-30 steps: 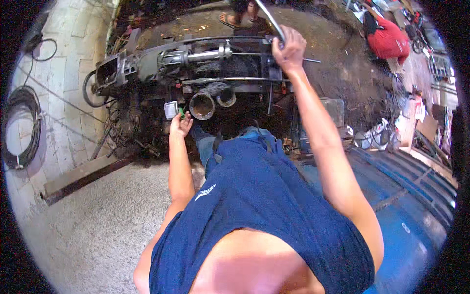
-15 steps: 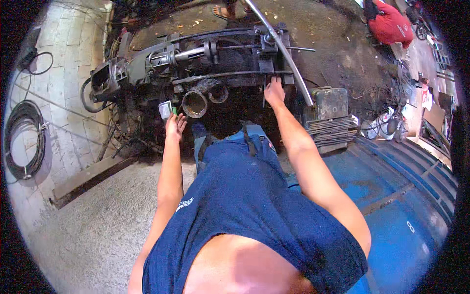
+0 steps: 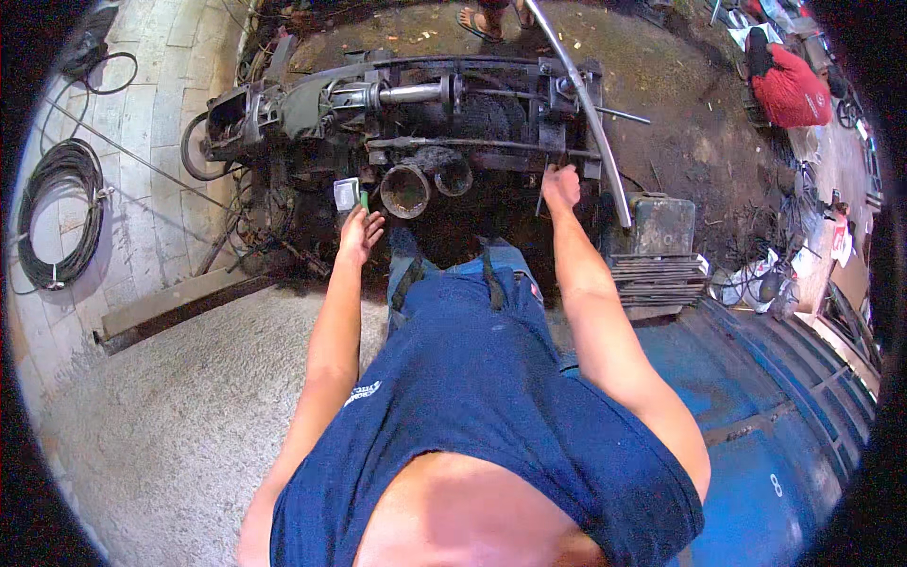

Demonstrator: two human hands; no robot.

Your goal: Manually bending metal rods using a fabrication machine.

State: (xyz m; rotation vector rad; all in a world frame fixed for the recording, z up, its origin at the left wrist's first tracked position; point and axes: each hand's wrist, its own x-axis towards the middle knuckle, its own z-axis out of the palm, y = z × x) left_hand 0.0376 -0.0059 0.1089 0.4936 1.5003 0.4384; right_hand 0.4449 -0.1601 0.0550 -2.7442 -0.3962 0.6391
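Observation:
A dark, greasy machine (image 3: 501,111) with a shiny cylinder rod (image 3: 411,94) stretches across in front of me. My left hand (image 3: 360,233) is just below a small pale switch box (image 3: 348,196) with a green button (image 3: 365,199) on its side. Its fingers are spread, with the fingertips close to the button; whether they touch it I cannot tell. At the right end of the machine's front bar, my right hand (image 3: 563,189) is closed on a thin metal rod (image 3: 539,203), whose lower end sticks out beside the thumb. The rod's upper part is hidden.
A long pipe (image 3: 595,118) slants down past my right hand. Beyond it are a dark metal block (image 3: 662,222) and stacked flat bars (image 3: 659,269). Coiled cable (image 3: 61,213) lies at left. A person in red (image 3: 792,87) is at far right; a sandalled foot (image 3: 480,25) shows behind.
The whole view has shifted, so the machine appears farther right and slightly lower. Both hands keep about the same places against the machine.

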